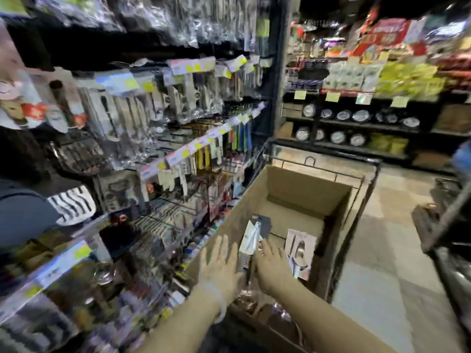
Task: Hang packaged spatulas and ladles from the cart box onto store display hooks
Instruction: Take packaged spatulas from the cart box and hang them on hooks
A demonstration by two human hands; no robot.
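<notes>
I am reaching both hands down into the cardboard box that sits in the cart. The step now is to pick up one packaged tool so I can hang it. To do this well, I should take the pack near its top card, where the hanging hole should be, and lift it straight up so it does not catch on the other packs. Then the hole is ready to slide onto a hook.

My left hand is flat and spread wide, holding nothing. It hovers over the near left edge of the box. My right hand is lower, inside the box, and its fingers look curled at a long pack with a white and dark card. The picture is blurry, so I think it is gripping the pack, but I cannot be sure it has closed on it.

That long pack stands up between my two hands, just beside the right one, and leans away from me. Another pack with a pale card leans on the right wall of the box, just to the right of my right hand. More shiny packs lie low in the box near my wrists.

The display hooks are on my left, full of hanging tools, well apart from the box.
</notes>
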